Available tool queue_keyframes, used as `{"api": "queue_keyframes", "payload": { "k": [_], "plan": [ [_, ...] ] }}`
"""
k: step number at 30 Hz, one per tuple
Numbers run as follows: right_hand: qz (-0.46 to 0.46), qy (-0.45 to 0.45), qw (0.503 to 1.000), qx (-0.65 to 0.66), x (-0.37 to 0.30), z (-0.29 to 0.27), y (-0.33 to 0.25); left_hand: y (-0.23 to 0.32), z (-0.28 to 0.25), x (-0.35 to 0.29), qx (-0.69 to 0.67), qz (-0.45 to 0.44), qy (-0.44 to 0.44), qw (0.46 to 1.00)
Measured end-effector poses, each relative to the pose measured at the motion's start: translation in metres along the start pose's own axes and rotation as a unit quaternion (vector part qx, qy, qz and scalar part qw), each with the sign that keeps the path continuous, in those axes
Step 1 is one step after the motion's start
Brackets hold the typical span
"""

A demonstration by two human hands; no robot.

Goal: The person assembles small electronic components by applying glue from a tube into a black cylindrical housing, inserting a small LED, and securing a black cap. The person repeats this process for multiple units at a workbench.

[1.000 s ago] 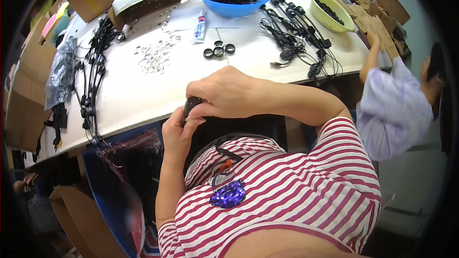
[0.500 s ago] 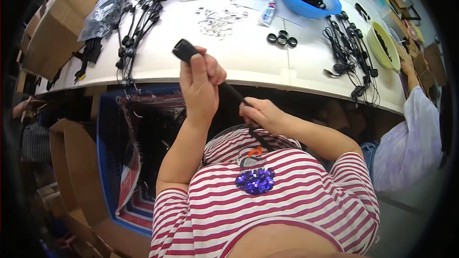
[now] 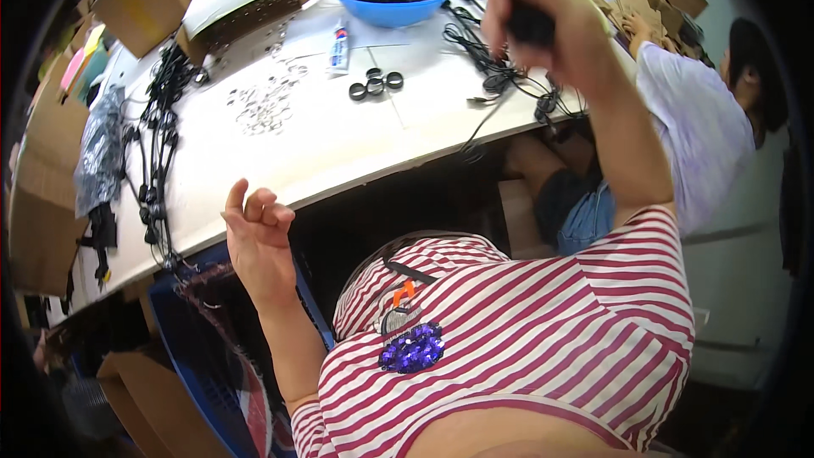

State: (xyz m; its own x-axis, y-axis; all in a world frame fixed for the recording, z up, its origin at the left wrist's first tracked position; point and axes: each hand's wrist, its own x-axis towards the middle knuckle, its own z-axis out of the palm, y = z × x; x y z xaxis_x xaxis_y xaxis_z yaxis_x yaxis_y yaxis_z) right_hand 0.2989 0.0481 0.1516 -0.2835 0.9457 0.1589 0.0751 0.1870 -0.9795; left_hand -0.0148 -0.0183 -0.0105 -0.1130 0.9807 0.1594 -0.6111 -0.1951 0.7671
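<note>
My right hand [image 3: 577, 30] is raised over the right part of the table, its fingers closed around a black cylindrical piece [image 3: 530, 24]. Motion blurs the hand, and part of the piece is hidden in it. Below it lie bundles of black cables [image 3: 496, 76] with plugs, close to the table's edge. My left hand [image 3: 261, 246] hovers in front of the near table edge with nothing in it, fingers apart and slightly bent. Several black rings [image 3: 375, 86] sit together mid-table, beside a blue and white tube [image 3: 338, 49]. Small clear and silvery rings [image 3: 264, 102] lie scattered left of them.
A blue basin [image 3: 392, 10] full of black rings stands at the back. More black cables [image 3: 153, 153] and a plastic-wrapped bundle [image 3: 100, 153] lie on the left. Cardboard boxes [image 3: 153, 0] line the left rear. A co-worker in a pale shirt [image 3: 691, 127] sits at right.
My right hand has swung up and right with the black piece. My left hand has let go of it and moved left and down, its fingers opening. The view has turned rightward.
</note>
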Motion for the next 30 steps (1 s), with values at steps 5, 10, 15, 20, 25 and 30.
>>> {"api": "queue_keyframes", "payload": {
  "k": [5, 10, 15, 20, 25, 30],
  "plan": [
    [-0.059, 0.136, 0.989, 0.023, 0.067, -0.079, -0.037, -0.004, 0.001, -0.001, 0.011, -0.004, -0.007, 1.0],
    [-0.074, 0.24, 0.965, -0.069, 0.103, -0.145, -0.033, -0.007, 0.002, 0.004, 0.019, -0.003, -0.005, 1.0],
    [-0.067, 0.308, 0.865, -0.391, 0.127, -0.216, 0.098, -0.005, -0.009, 0.0, 0.044, -0.007, 0.015, 0.999],
    [0.158, 0.289, 0.74, -0.586, 0.096, -0.197, 0.183, -0.002, -0.021, 0.001, 0.056, -0.018, 0.026, 0.998],
    [0.023, 0.266, 0.718, -0.643, 0.085, -0.225, 0.229, 0.002, -0.035, -0.001, 0.159, -0.031, 0.087, 0.983],
    [-0.171, 0.235, 0.776, -0.559, 0.085, -0.109, 0.167, 0.04, -0.091, 0.016, 0.341, 0.111, 0.209, 0.91]
  ]
}}
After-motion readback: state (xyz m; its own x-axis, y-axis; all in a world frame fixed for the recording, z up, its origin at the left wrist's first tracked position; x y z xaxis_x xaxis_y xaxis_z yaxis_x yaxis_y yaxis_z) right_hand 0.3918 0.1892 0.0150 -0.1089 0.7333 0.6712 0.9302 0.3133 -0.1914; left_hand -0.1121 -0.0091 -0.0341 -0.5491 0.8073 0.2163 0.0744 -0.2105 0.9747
